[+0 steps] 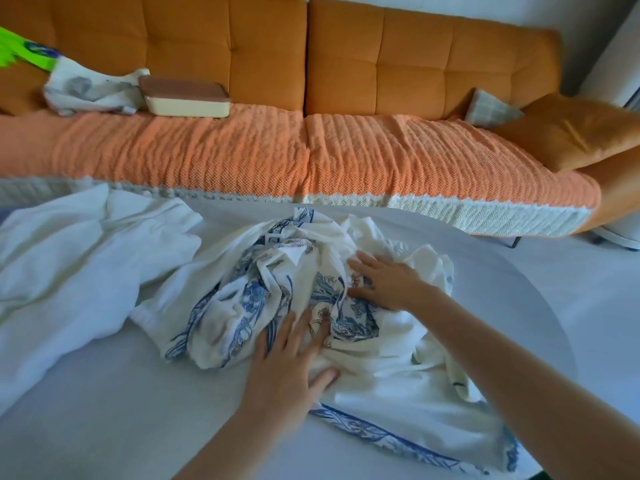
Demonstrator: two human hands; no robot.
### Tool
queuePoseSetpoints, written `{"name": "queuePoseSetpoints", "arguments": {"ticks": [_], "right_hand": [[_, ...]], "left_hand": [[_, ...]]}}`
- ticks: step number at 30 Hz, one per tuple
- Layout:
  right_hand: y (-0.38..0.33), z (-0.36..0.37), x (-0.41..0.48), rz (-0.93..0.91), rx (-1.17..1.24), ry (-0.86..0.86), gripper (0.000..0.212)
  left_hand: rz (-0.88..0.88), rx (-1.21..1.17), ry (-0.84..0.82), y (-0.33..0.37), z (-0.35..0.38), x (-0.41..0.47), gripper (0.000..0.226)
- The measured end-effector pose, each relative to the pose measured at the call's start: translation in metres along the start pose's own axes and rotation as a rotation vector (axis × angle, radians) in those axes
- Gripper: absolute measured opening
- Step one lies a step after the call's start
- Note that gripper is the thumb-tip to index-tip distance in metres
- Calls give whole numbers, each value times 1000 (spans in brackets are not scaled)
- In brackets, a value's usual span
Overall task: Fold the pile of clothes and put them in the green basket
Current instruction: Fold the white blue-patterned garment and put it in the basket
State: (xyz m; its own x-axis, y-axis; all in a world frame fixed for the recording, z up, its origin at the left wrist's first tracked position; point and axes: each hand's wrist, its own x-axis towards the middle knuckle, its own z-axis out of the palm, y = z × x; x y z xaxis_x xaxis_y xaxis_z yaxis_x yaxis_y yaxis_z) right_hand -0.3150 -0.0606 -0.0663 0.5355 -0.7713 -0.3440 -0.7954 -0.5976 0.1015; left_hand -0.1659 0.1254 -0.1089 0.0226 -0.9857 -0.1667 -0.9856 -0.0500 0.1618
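Hands on the heap: the left hand [289,355] lies flat, fingers straight and spread, on the near side of the pile of clothes [239,306] and grips nothing. The right hand [386,282] rests likewise, open, on the pile's right part, with its thumb partly buried in a fold. The pile is crumpled white cloth with blue floral print and sits at the middle of the round pale surface [104,417]; how many garments it holds cannot be made out. A blue-bordered hem [398,434] trails toward the lower frame edge. A plain white garment [86,265] lies just beside the pile on the left, cut off by the frame. Behind stands an orange sofa [381,64]. On its left end are a printed cloth [90,91], a cream box with a brown lid [187,97] and a bright green item [14,51]. The green item is cropped at the frame edge and too little of it shows to identify it. At the right end, a checked cloth [491,109] is half hidden behind a cushion [571,129].
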Motion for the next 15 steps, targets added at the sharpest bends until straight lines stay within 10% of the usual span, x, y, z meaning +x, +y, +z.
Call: {"name": "queuePoseSetpoints", "arguments": {"ticks": [7, 15], "right_hand": [[46, 6, -22, 419, -87, -215, 82], [27, -11, -83, 346, -116, -283, 63]], "left_hand": [[-137, 24, -23, -77, -30, 48, 52], [-192, 9, 196, -79, -69, 74, 50]]}}
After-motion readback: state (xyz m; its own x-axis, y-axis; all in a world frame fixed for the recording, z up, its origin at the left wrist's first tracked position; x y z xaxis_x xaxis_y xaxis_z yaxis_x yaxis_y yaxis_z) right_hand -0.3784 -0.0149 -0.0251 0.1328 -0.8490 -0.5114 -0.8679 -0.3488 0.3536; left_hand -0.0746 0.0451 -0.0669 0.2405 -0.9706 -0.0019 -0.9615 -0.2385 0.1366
